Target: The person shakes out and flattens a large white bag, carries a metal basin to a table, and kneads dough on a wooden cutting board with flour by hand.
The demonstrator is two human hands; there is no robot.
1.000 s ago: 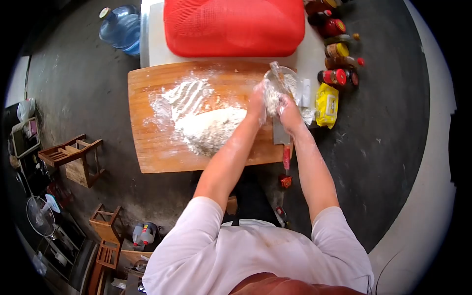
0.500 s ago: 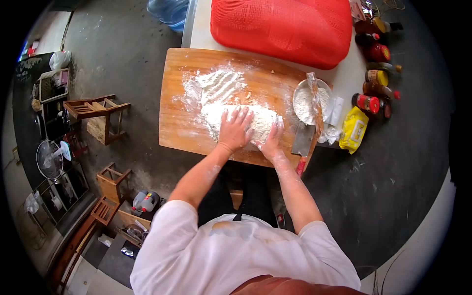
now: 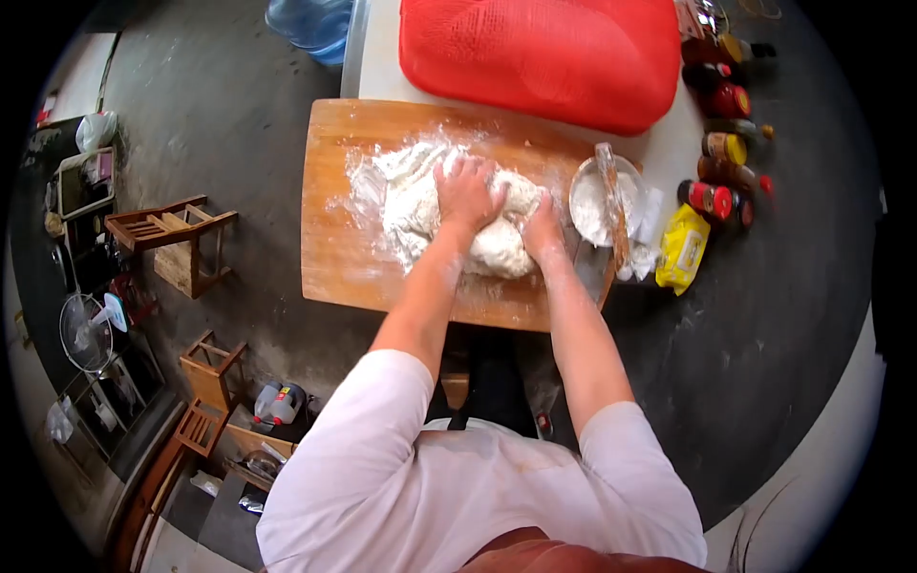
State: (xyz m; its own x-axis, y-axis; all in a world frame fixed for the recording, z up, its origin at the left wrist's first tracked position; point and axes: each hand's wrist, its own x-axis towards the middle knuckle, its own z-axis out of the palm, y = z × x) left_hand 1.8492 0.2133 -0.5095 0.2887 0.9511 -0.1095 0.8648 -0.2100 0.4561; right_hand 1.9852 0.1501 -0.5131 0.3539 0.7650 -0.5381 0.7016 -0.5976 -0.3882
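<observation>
White dough [image 3: 501, 250], one big lumpy heap, lay in the middle of my one wooden board [image 3: 339, 277]. Both my hands were on it, two in all. My left hand [image 3: 468, 193] was open, with its fingers spread out on top of the far part of the dough. My right hand [image 3: 543, 229] touched the right side of the dough, but I could not tell if its fingers were straight or curled. Some loose flour [image 3: 401, 167] lay to the far left of the dough.

One bowl [image 3: 573, 198] with flour in it sat at the right end of the board, and one long stick [image 3: 611, 194] lay across it. One yellow pack [image 3: 682, 250] was farther right. One big red plastic basket [image 3: 544, 62] was on the far side. Well apart on the left were two wooden chairs [image 3: 177, 267] and one fan [image 3: 86, 332]. One blue water jug [image 3: 313, 31] was at the far left of the board.
</observation>
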